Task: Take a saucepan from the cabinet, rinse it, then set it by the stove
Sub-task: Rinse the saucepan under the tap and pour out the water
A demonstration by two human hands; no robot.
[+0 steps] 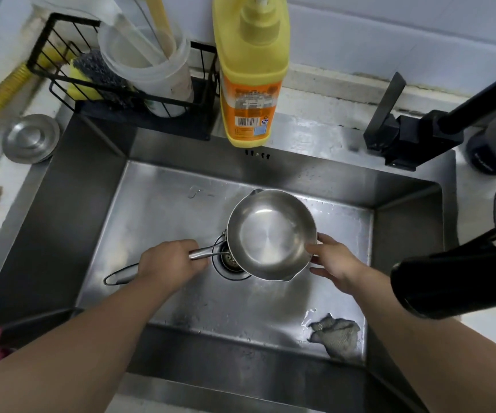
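A small steel saucepan [270, 234] with two pour spouts is held over the drain [231, 263] of the steel sink [163, 204]. My left hand [169, 263] is closed around its long steel handle, whose loop end sticks out to the left. My right hand [334, 262] holds the pan's right rim with thumb and fingers. The pan's inside looks shiny and empty. The black faucet spout [449, 287] hangs at the right, and no water runs from it.
A yellow dish-soap bottle [251, 73] stands behind the sink. A black wire rack [115, 84] holds a sponge, a scourer and a plastic cup. A steel lid [30, 138] lies at the left. A grey cloth [334, 335] lies in the sink's near right corner.
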